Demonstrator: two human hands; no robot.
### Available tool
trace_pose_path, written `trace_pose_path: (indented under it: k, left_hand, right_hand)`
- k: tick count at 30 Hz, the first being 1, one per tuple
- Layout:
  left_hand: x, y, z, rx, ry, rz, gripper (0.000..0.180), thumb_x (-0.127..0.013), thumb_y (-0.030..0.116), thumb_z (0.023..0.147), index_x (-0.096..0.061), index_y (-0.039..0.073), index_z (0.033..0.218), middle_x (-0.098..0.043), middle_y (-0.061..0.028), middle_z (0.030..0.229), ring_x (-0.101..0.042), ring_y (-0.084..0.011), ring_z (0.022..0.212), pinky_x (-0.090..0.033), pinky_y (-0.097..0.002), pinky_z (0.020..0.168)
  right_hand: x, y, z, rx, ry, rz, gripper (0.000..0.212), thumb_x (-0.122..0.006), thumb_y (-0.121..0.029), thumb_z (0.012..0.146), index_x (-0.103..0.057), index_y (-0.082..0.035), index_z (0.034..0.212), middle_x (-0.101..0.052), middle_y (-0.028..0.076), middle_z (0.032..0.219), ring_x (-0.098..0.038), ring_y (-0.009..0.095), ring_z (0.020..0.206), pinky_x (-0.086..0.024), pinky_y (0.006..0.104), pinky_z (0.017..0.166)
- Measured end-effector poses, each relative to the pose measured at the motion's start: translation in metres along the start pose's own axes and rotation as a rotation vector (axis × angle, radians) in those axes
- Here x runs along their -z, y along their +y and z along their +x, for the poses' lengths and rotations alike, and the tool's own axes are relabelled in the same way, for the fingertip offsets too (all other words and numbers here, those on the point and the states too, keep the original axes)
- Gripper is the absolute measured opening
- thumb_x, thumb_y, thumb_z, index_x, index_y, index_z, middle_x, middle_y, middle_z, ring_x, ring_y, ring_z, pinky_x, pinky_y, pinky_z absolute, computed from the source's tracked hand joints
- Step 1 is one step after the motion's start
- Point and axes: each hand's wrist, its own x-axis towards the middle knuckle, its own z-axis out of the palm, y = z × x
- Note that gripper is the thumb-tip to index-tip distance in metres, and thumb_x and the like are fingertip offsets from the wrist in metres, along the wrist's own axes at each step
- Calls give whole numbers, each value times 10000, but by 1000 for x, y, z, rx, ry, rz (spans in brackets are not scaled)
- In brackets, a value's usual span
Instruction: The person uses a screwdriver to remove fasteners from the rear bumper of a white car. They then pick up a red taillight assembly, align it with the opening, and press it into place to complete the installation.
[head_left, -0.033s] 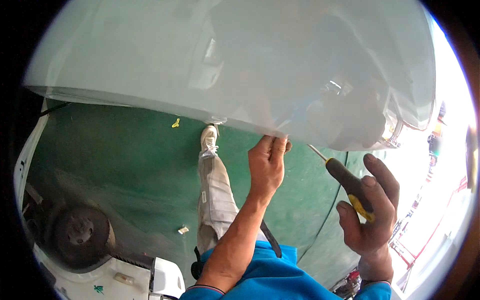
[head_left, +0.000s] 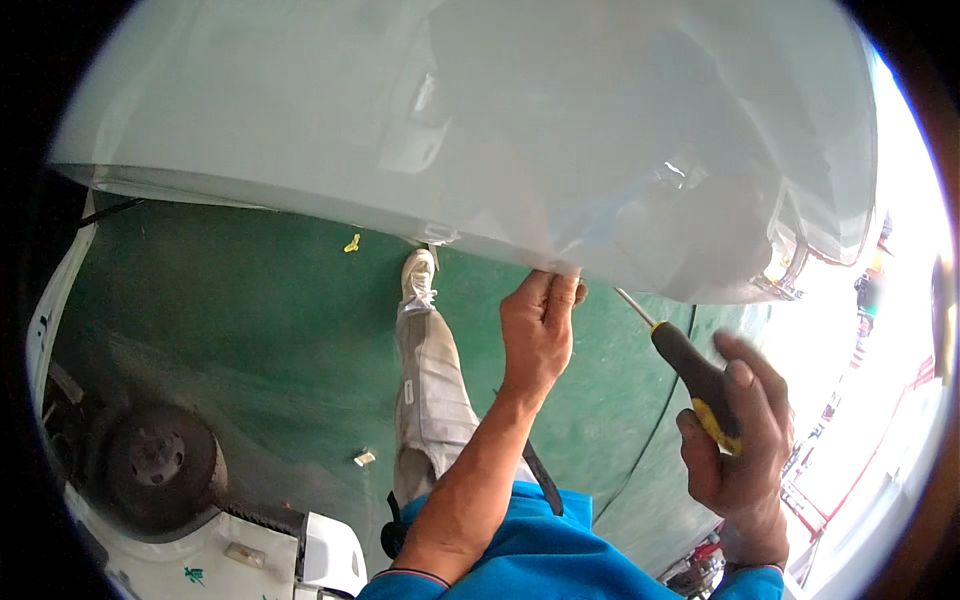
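Note:
A large, glossy pale grey vehicle body panel spans the upper part of the view. At its lower edge my left hand is closed, thumb and fingertips pressed together against the rim; what they pinch is hidden. To the right of it, my right hand holds a screwdriver by its black and yellow handle. The screwdriver's thin metal shaft slants up and left to the panel's underside, where the tip is out of sight. One finger of that hand is raised off the handle and blurred.
Below lies a green floor with a small yellow piece and a small pale block on it. My foot in a white shoe stands near the panel edge. A white vehicle with a dark wheel is at the lower left.
My right hand's fingers have shifted slightly left around the screwdriver handle, the raised finger blurring. My left hand keeps its pinch at the panel edge.

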Motion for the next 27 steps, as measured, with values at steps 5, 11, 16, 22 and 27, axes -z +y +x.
trace_pose_path:
  k: [5,11,16,22,27]
  left_hand:
    - [-4,7,-4,-1,49,-91,259,-612,185,1061,-693,-37,954,-718,-47,814,-626,-93,739,-530,-281,707]
    - [-1,4,-4,29,26,-115,260,-613,182,1059,-681,-38,938,-697,-36,795,-601,-88,743,-513,-276,723]
    - [-2,3,-4,16,42,-105,269,-615,189,1061,-680,-40,937,-653,-25,758,-567,-82,706,-496,-273,682]
    - [-1,10,-7,-24,60,-116,261,-620,192,1063,-699,-42,979,-584,-11,711,-527,-74,664,-500,-272,646]
    - [2,2,-5,-45,36,-93,269,-614,183,1066,-676,-41,930,-557,0,689,-477,-69,633,-441,-275,586]
  right_hand:
    - [0,-8,0,16,-5,-132,505,-844,-72,804,-597,-24,1242,-701,241,1023,-741,300,742,-585,378,560]
    - [3,-7,11,-79,35,-72,551,-828,-49,800,-579,4,1288,-706,256,1034,-745,300,773,-593,375,594]
    - [7,-6,3,37,-40,-73,499,-817,-42,797,-622,10,1254,-700,261,1052,-749,301,783,-598,373,599]
    - [8,-21,-2,-83,-69,-132,398,-876,-157,794,-674,-9,1104,-703,210,997,-740,269,730,-578,352,570]
    - [16,-33,15,-75,-232,-235,417,-892,-139,728,-700,-18,1078,-701,176,1051,-741,247,777,-568,334,576]
